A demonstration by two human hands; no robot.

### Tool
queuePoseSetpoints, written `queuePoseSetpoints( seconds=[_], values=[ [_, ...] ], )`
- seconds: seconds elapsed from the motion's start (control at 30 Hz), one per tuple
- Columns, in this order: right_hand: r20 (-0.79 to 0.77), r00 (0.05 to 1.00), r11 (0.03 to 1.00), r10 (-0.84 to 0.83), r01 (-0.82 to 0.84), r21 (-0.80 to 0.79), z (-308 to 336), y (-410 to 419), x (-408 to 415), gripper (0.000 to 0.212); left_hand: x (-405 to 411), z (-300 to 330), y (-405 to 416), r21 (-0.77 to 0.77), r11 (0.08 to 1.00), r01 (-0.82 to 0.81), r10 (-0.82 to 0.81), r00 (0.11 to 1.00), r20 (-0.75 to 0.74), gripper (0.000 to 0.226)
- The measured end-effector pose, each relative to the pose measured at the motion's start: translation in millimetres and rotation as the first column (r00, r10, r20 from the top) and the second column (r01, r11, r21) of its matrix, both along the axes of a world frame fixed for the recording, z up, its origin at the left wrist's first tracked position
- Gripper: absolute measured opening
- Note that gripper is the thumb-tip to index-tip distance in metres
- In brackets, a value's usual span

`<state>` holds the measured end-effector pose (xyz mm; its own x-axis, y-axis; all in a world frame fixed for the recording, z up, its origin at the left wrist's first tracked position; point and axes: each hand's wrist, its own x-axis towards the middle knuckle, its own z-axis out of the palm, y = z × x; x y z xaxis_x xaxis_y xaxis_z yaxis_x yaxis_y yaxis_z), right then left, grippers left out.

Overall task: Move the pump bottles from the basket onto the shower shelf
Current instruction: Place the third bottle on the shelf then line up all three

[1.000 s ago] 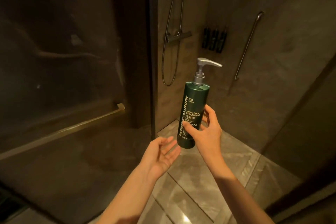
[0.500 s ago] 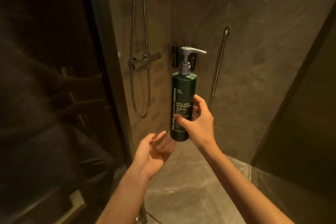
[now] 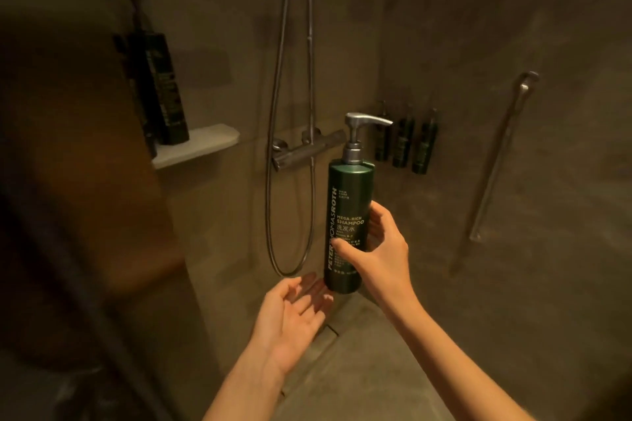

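Upright, the green "PETER THOMAS ROTH MEGA-RICH SHAMPOO" bottle (image 3: 348, 212) sits in right-hand fingers (image 3: 378, 215); left hand (image 3: 290, 318) open, empty.

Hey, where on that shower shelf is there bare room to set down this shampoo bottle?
The shelf is bare on its right half, from the dark bottle out to the end nearest the hose. The left part is crowded by that bottle. The right hand holds the shampoo bottle; the left hand is open.
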<state>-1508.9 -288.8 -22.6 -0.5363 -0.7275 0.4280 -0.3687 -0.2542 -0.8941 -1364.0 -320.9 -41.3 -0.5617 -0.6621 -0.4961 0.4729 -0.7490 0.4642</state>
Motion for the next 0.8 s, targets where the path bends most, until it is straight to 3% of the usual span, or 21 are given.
queuePoseSetpoints(
  seconds=[0.23, 0.43, 0.7, 0.8],
  values=[
    [-0.06, 0.952, 0.953, 0.301, -0.302, -0.014, 46, -106, -59, 0.068, -57, 36, -64, -0.012, 0.952, -0.307, 0.307, 0.951, -0.021, 0.026],
    [-0.113, 0.854, 0.851, 0.507, -0.517, -0.091, 110, -186, -48, 0.07, -60, 90, -107, -0.104, 0.81, -0.576, 0.567, 0.817, -0.106, 0.028],
    [-0.178, 0.721, 0.687, 0.669, -0.692, -0.223, 194, -286, -5, 0.07, -24, 157, -179, -0.375, 0.601, -0.706, 0.695, 0.693, -0.191, 0.034],
    [-0.178, 0.695, 0.65, 0.696, -0.716, -0.254, 206, -314, 7, 0.069, -15, 164, -211, -0.531, 0.529, -0.661, 0.733, 0.672, -0.105, 0.03]
  ],
)
